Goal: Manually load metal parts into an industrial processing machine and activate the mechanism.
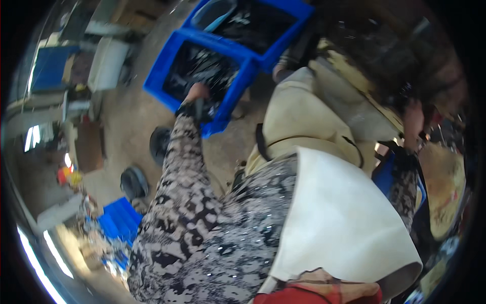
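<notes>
My left hand reaches down over the near part of a blue crate. Dark, glossy pieces lie inside the crate, too blurred to name. The fingers of this hand point away and are smeared, so whether they grip anything does not show. On the far right, my right hand hangs beside a dark, wet-looking surface, with its fingers blurred. A cream-white apron covers my front, and patterned sleeves run down both arms.
Another blue crate adjoins the first, with a pale basin in it. To the left are a white tub, a cardboard box, dark round objects on the floor and a blue bin. A tan board-like thing stands at right.
</notes>
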Demonstrator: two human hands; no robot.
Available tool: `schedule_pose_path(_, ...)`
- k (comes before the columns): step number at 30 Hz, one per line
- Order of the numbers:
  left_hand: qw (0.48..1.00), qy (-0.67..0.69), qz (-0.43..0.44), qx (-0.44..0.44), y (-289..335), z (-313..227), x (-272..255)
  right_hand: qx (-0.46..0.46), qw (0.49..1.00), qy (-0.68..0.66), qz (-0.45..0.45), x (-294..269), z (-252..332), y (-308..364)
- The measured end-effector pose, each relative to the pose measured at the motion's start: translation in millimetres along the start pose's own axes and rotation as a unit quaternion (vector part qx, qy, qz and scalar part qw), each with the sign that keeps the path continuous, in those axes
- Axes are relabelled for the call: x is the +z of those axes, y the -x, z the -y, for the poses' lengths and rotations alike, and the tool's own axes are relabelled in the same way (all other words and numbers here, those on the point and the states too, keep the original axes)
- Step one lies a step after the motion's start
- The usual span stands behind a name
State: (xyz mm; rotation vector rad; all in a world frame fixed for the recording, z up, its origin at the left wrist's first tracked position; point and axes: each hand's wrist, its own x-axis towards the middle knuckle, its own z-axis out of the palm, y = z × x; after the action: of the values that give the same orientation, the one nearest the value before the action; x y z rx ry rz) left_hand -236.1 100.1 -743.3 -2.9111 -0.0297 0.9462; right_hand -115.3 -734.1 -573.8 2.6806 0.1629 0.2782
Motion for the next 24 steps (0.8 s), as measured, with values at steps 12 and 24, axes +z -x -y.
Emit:
schedule_pose_path(12,0.830,0.546,-0.021,-0.111,39.3,-22.7,-32.0,0.241,0.655,-0.695,0.173,-57.1,7.8,-6.5)
schedule_pose_path(24,0.662,0.716,-0.215,0.053,94.1,-161.5,-187.1,0.192,0.567,-0.778,0.189,-46.4,4.5,-5.6)
